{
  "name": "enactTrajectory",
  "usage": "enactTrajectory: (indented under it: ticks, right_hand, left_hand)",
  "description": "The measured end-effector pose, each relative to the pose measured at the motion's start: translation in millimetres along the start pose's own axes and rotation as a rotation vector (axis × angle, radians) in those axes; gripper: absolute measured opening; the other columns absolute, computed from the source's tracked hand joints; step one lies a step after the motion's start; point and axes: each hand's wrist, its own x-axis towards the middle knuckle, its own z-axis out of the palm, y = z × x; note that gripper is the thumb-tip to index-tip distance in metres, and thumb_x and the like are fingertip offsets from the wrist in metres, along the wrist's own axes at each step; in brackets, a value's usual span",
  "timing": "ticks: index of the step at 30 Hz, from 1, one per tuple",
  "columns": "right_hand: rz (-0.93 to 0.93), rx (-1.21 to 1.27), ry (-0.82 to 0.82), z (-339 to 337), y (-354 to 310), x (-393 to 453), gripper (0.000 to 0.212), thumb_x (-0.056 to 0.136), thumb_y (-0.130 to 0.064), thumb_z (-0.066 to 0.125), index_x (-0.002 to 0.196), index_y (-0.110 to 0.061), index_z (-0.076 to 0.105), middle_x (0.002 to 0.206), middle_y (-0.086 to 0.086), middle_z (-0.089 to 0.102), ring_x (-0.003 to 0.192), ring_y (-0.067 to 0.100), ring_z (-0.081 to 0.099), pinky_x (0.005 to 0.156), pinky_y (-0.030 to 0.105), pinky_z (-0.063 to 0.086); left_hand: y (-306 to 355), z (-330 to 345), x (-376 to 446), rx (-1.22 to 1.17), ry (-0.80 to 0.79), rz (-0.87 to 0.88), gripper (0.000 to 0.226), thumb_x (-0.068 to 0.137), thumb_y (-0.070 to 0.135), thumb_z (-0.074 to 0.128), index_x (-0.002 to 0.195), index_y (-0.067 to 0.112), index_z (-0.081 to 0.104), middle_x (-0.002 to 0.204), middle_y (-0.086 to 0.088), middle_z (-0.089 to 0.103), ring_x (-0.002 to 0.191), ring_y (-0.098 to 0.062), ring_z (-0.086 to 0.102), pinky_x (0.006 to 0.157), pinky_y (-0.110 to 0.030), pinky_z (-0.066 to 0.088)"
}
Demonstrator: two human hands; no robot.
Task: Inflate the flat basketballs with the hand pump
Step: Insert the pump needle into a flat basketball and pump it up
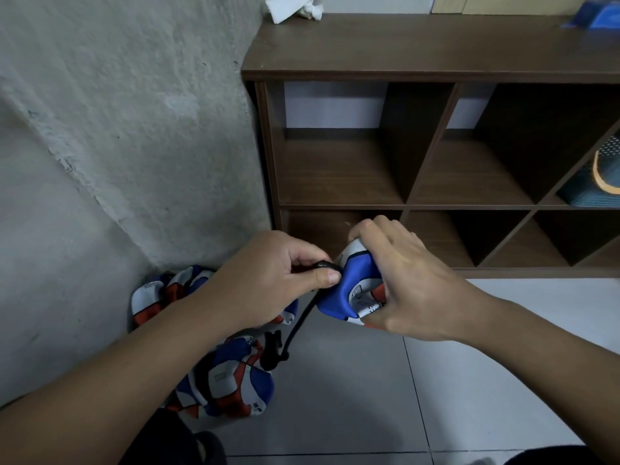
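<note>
My right hand [399,280] grips a flat, folded basketball [349,290] in blue, white and red, held above the floor in front of the shelf. My left hand [278,273] pinches the end of a black pump hose [302,320] against the ball's blue panel. The hose hangs down to a black fitting [273,355]; the pump body is hidden. Two more flat balls lie on the floor: one by the wall [157,293], partly behind my left forearm, and one nearer me [231,387].
A dark brown cubby shelf [436,75] stands directly ahead, with a shoe [604,169] in a right-hand cubby. White crumpled paper [292,6] and a blue item [593,15] lie on top. A rough concrete wall [117,112] is on the left. Grey floor tiles [352,397] below.
</note>
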Motion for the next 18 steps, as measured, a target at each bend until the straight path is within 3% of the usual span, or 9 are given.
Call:
enactTrajectory:
  ticks: [2, 6, 9, 12, 15, 18]
  right_hand:
    - [0.012, 0.028, -0.004, 1.6, 2.7, -1.7, 0.077, 0.065, -0.042, 0.091, 0.125, -0.034, 0.044, 0.115, -0.008, 0.044, 0.105, 0.019, 0.048, 0.092, 0.039, 0.048]
    - [0.046, 0.146, 0.011, -2.4, 11.7, -5.1, 0.08, 0.065, -0.045, 0.096, 0.126, -0.035, 0.044, 0.121, -0.01, 0.046, 0.112, 0.018, 0.049, 0.086, 0.038, 0.053]
    - [0.08, 0.213, 0.016, -11.5, 20.5, -11.5, 0.08, 0.065, -0.042, 0.1, 0.124, -0.036, 0.045, 0.124, -0.011, 0.047, 0.115, 0.015, 0.052, 0.086, 0.036, 0.055]
    - [0.091, 0.289, -0.002, -20.6, 25.0, -17.6, 0.08, 0.066, -0.027, 0.101, 0.125, -0.033, 0.048, 0.127, -0.011, 0.05, 0.112, 0.016, 0.058, 0.084, 0.035, 0.056]
    - [0.073, 0.323, -0.017, -30.1, 24.3, -20.9, 0.079, 0.068, -0.019, 0.1, 0.127, -0.032, 0.049, 0.124, -0.011, 0.053, 0.108, 0.017, 0.061, 0.081, 0.024, 0.054]
    - [0.104, 0.384, -0.001, -36.9, 22.4, -24.6, 0.078, 0.071, -0.015, 0.099, 0.127, -0.029, 0.047, 0.115, -0.011, 0.058, 0.101, 0.017, 0.062, 0.079, 0.021, 0.053]
  left_hand:
    - [-0.2, -1.3, -0.5, -0.03, 0.006, 0.003, 0.014, 0.104, 0.029, 0.073, 0.113, 0.028, 0.084, 0.1, 0.016, 0.082, 0.099, -0.005, 0.077, 0.095, -0.038, 0.062]
    - [-3.8, -9.1, -1.7, -0.215, 0.084, -0.049, 0.024, 0.105, 0.031, 0.066, 0.124, 0.027, 0.079, 0.104, 0.019, 0.082, 0.102, 0.0, 0.076, 0.088, -0.013, 0.056]
    - [-38.5, -16.7, -1.3, -0.042, 0.154, -0.136, 0.029, 0.113, 0.034, 0.054, 0.135, 0.032, 0.074, 0.112, 0.018, 0.08, 0.108, 0.0, 0.073, 0.093, -0.02, 0.057]
    - [-89.9, -0.5, -7.9, 0.319, -0.137, -0.324, 0.046, 0.108, 0.02, 0.067, 0.146, 0.046, 0.061, 0.123, 0.023, 0.069, 0.119, 0.001, 0.065, 0.099, -0.019, 0.053]
    - [-117.8, 45.5, -17.5, 0.353, -0.498, -0.304, 0.081, 0.096, 0.018, 0.082, 0.153, 0.062, 0.045, 0.144, 0.027, 0.055, 0.13, 0.0, 0.057, 0.108, -0.032, 0.056]
    - [-105.3, 83.3, -15.5, 0.304, -0.496, -0.223, 0.095, 0.084, 0.042, 0.092, 0.161, 0.052, 0.037, 0.157, 0.025, 0.041, 0.136, -0.003, 0.047, 0.112, -0.036, 0.05]
